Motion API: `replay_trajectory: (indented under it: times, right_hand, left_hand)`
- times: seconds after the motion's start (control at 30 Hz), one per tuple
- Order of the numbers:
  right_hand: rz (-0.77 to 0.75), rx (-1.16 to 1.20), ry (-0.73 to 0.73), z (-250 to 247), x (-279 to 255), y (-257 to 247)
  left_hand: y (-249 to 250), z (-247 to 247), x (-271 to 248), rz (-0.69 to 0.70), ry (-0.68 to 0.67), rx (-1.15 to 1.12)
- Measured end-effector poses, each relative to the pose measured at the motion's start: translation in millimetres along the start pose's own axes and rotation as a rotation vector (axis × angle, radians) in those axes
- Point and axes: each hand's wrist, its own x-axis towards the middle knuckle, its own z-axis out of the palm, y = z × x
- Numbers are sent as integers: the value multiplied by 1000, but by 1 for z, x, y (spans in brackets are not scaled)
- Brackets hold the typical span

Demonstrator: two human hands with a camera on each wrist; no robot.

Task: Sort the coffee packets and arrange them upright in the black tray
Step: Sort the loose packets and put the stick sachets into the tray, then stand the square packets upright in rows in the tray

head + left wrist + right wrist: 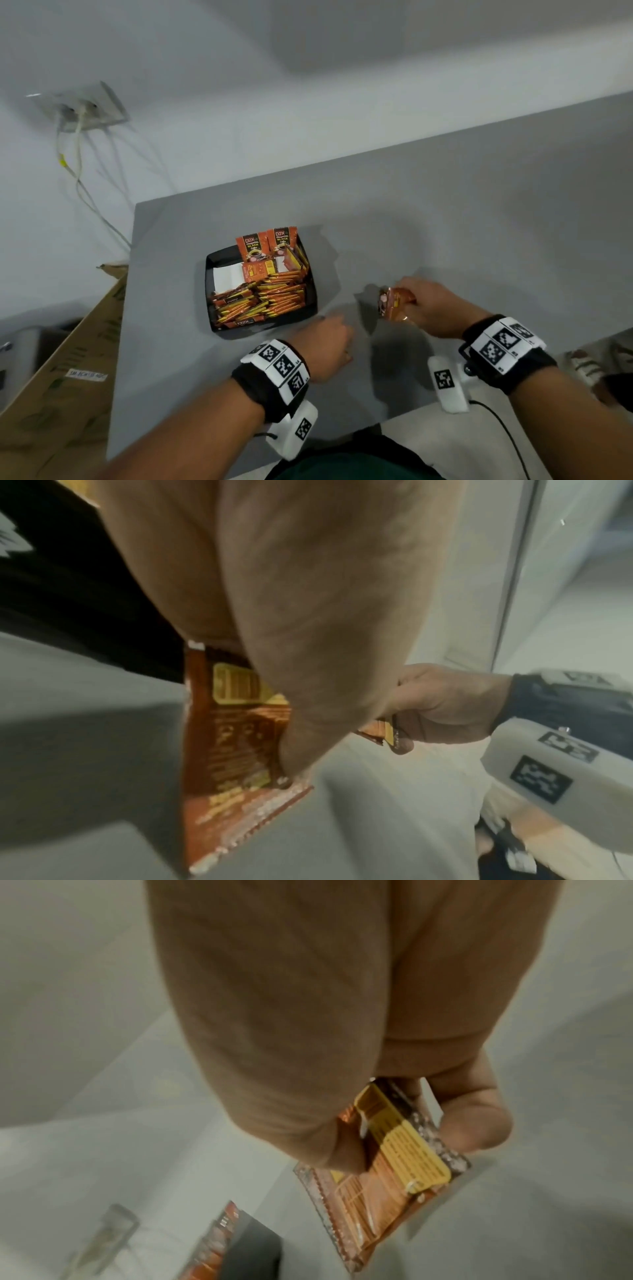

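Grey worktop [445, 222], carrying all items. Black tray [210, 274], the landmark: mostly filled with orange packets lying flat in rows; two upright packets [267, 245] at its far edge read "D2X … BLACK Coffee", and a flat one at its near edge also shows "D2X". Right hand [431, 308], well to the right of the tray: fingers and thumb curled round a small bunch of packets [394, 303] with orange and yellow printed panels — the text is too blurred to read. Left hand [329, 346], just off the tray's near right corner: the left wrist view shows it pinching one orange packet [232, 737], print illegible. Risks, as judged: the right hand's bunch could fan and slip, since the foil looks slick; upright packets would likely topple onto the flat rows without support; unreadable labels invite mis-sorting.
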Motion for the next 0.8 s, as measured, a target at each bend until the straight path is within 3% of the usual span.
replay_trajectory:
  times: [0.17,0.3,0.37,0.43,0.63,0.8]
  right_hand:
    - [-5,54,143,-31,15,-52]
    - [-148,81,225,-41,39,-100]
    - [-220,105,234,-39,52,-124]
    - [-313,92,238,-32,68,-145]
    - [-549,-219,134,8,119,-206]
    - [-672,-472,-32,32,139,-230]
  left_hand:
    - [-13,-53,-24,-39,187,-394]
    - [-50,-105,-49,-234,640,-498]
    - [-81,-119,-60,-400,775,-440]
    - [-110,-123,-68,-524,753,-378]
    - [-147,-115,-70,-681,404,-259]
    - [-162,-120,-68,-744,374,-215]
